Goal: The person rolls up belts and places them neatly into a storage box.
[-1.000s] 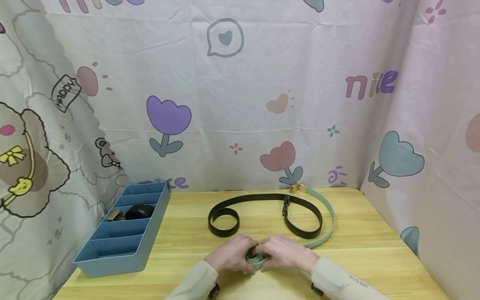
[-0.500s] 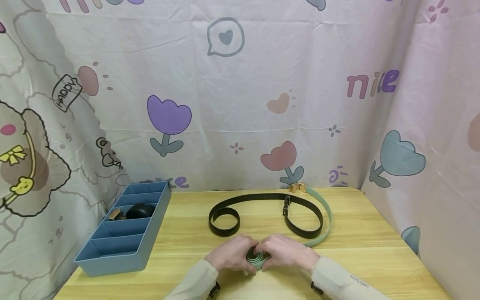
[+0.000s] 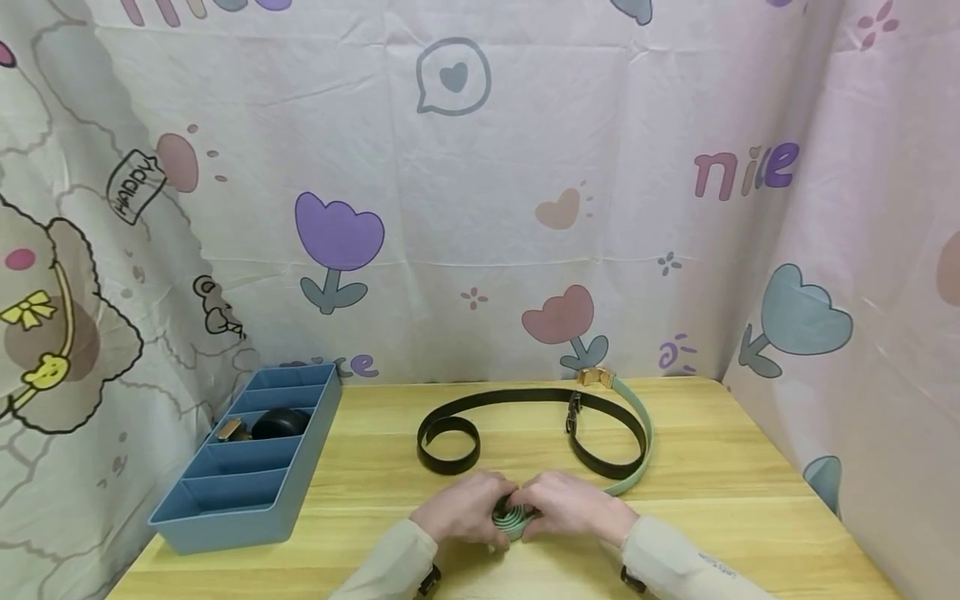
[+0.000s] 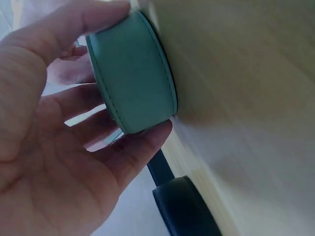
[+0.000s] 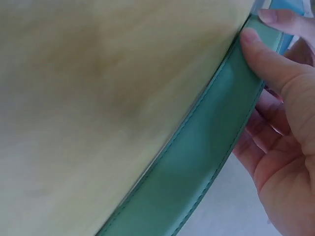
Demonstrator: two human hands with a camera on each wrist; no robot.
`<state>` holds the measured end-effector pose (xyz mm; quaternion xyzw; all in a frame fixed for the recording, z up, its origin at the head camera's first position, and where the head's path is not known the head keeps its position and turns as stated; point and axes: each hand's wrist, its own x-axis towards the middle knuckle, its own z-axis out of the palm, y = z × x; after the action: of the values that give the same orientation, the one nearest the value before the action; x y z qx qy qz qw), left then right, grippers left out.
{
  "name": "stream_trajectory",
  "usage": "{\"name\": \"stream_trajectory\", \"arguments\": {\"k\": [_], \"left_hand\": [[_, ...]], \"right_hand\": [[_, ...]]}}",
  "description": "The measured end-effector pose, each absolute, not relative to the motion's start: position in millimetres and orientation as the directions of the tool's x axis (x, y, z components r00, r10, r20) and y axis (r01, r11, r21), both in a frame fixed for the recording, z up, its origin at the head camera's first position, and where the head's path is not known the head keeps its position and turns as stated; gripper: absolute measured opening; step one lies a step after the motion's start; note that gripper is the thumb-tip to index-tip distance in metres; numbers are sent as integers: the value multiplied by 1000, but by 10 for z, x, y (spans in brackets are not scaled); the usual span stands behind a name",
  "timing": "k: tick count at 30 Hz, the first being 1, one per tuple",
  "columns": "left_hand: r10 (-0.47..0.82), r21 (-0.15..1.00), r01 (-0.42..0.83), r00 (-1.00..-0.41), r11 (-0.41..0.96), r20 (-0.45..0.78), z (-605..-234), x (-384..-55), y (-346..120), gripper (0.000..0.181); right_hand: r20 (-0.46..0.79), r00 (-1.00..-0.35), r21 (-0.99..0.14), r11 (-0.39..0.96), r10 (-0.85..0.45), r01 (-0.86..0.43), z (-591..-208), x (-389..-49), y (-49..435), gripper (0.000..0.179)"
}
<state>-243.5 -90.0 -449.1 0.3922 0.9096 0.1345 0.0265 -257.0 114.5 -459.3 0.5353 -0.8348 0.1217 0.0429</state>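
Note:
A mint-green belt (image 3: 512, 521) stands on edge near the front of the table, one end rolled into a tight coil. My left hand (image 3: 467, 504) grips that coil; in the left wrist view, the thumb and fingertips curve around the roll (image 4: 135, 73). Just to the right, my right hand (image 3: 573, 504) pinches the strap where it meets the coil. Stitched edges show on the strap (image 5: 197, 147) in the right wrist view. From there the belt's free length curves right and back to a gold buckle (image 3: 595, 377) by the table's far edge.
Behind the hands a black belt (image 3: 517, 395) stands on edge, looped at both ends, close inside the green curve. At the left is a blue compartment tray (image 3: 303, 483) holding a rolled black belt (image 3: 279, 423) with a gold buckle (image 3: 232, 430). A patterned curtain (image 3: 465, 183) backs the table.
The green strap's right-hand curve has drawn inward to the left, closer to the black belt. Both hands stay at nearly the same spot around the coil.

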Motion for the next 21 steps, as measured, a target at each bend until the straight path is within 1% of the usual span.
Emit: {"name": "stream_trajectory", "arguments": {"k": [5, 7, 11, 13, 15, 18, 21], "left_hand": [[647, 219, 643, -760, 733, 67, -4498, -2385, -888, 43], [647, 221, 642, -760, 734, 61, -4491, -2382, -889, 41], [697, 238, 686, -715, 688, 46, -4476, -2408, -905, 39], [708, 250, 693, -705, 677, 38, -4468, -2416, -911, 40], [696, 250, 682, -717, 687, 42, -4471, -2419, -913, 41], [658, 241, 649, -751, 722, 53, -4484, -2414, -910, 45], [643, 238, 636, -764, 734, 56, -4494, -2421, -916, 45]], "right_hand": [[217, -412, -142, 389, -885, -910, -4594, -2559, 1098, 22], [205, -417, -138, 396, -885, -908, -4589, -2564, 1107, 24], [185, -435, -147, 413, -881, -899, -4586, -2581, 1140, 32], [196, -433, -141, 412, -880, -900, -4595, -2586, 1141, 32], [212, -428, -141, 406, -878, -903, -4607, -2588, 1132, 29], [232, -421, -136, 399, -877, -907, -4616, -2588, 1116, 29], [216, -422, -155, 395, -881, -905, -4605, -2590, 1121, 30]]}}
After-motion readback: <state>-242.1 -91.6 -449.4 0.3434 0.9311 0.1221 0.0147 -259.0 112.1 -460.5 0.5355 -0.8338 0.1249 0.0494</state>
